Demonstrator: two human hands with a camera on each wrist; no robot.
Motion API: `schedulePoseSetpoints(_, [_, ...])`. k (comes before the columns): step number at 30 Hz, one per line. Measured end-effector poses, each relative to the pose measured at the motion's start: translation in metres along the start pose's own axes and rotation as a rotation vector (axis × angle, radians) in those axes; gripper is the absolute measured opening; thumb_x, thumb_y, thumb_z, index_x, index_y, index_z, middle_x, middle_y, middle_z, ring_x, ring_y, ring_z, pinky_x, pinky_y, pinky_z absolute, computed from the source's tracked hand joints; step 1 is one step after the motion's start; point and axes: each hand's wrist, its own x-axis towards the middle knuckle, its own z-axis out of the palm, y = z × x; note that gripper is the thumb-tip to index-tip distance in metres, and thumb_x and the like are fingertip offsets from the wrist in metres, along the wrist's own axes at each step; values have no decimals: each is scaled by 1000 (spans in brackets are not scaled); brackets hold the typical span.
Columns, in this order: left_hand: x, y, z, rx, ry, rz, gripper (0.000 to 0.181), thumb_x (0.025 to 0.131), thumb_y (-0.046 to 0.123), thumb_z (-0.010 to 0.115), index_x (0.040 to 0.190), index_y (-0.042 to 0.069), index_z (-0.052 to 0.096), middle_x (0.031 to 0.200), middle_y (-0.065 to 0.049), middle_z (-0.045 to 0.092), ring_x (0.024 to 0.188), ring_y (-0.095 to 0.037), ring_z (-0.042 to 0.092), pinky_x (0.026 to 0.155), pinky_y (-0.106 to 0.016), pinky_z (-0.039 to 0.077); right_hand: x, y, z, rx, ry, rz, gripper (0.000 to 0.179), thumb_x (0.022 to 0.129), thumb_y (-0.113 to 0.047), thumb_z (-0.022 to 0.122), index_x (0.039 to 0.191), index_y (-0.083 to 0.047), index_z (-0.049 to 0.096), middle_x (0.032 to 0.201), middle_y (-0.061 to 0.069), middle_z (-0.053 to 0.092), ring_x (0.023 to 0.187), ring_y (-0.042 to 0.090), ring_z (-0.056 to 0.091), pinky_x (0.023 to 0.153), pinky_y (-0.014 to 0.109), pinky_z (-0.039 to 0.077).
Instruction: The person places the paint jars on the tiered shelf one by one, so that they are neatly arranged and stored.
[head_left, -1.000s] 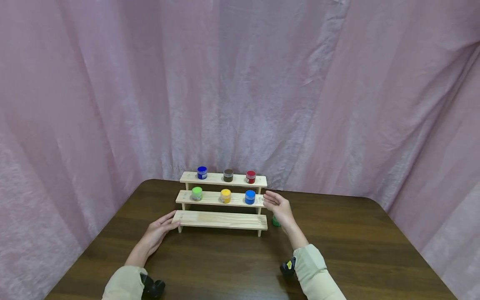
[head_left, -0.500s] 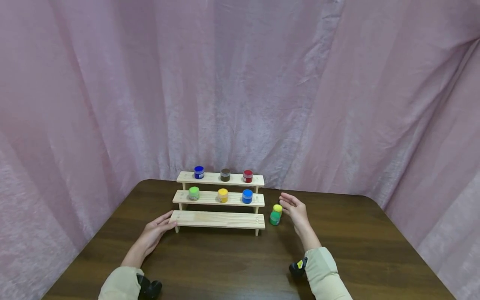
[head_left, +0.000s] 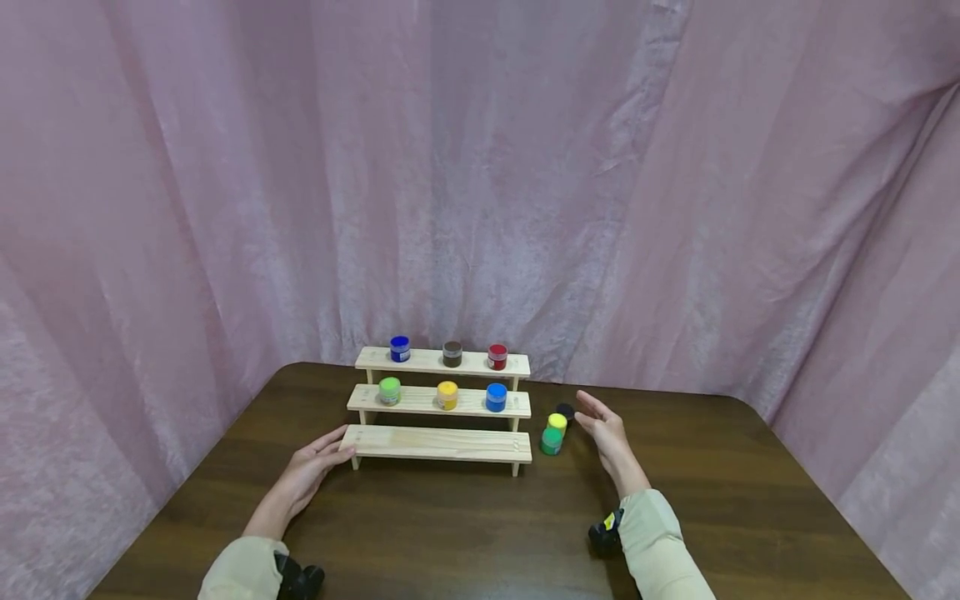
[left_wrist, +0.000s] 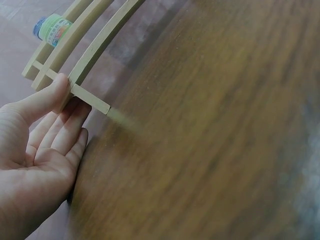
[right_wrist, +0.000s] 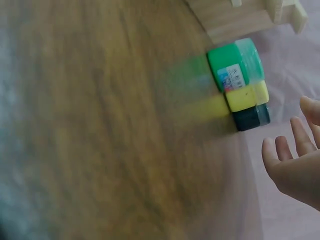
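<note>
A three-tier wooden display stand (head_left: 438,442) stands on the table, and my left hand (head_left: 303,477) grips the left end of its lowest shelf. In the left wrist view the thumb (left_wrist: 56,95) lies against the shelf end, the fingers behind it. My right hand (head_left: 607,435) is held with its fingers loosely extended, nothing in it. Just left of it stand a green paint jar (head_left: 551,442), a yellow paint jar (head_left: 557,422) and a black paint jar (head_left: 566,412) in a row beside the stand. In the right wrist view the fingertips are apart from these jars.
The top shelf carries dark blue (head_left: 400,349), brown (head_left: 452,354) and red (head_left: 497,357) jars. On the middle shelf are light green (head_left: 389,391), yellow-orange (head_left: 447,396) and blue (head_left: 496,397) jars. A pink curtain (head_left: 480,167) hangs behind the brown table (head_left: 420,533).
My right hand has moved right, away from the stand, uncovering first the yellow jar and then the black one beside the green. The left hand keeps its place on the stand.
</note>
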Motion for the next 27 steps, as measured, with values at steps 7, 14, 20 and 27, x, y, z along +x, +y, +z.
schedulePoseSetpoints(7, [-2,0,1,-4,11,14,73,92,25,69,153,10,32,148,-16,48,99,15,55,86,-2,39,10,8,0,-32,-63,23,57,99,2,44,152,5,24,159,26,23,148,37,21,120,54,23])
schedulePoseSetpoints(14, [-5,2,1,-18,16,15,71,92,23,68,153,9,33,147,-14,49,98,16,55,85,-2,38,15,10,1,-186,-188,73,60,102,-1,33,155,4,6,161,27,11,149,42,6,121,57,11])
schedulePoseSetpoints(20, [-4,2,1,-30,15,31,71,92,21,68,152,8,33,143,-11,55,99,14,57,86,-3,39,15,9,3,-292,-198,98,58,101,-2,33,156,0,14,160,30,8,148,45,5,120,60,11])
schedulePoseSetpoints(27, [-3,1,1,-34,15,30,71,92,20,68,152,7,33,141,-8,57,99,14,57,86,-3,39,16,10,5,-340,-176,73,57,101,-1,35,155,1,17,158,32,14,147,47,10,119,60,15])
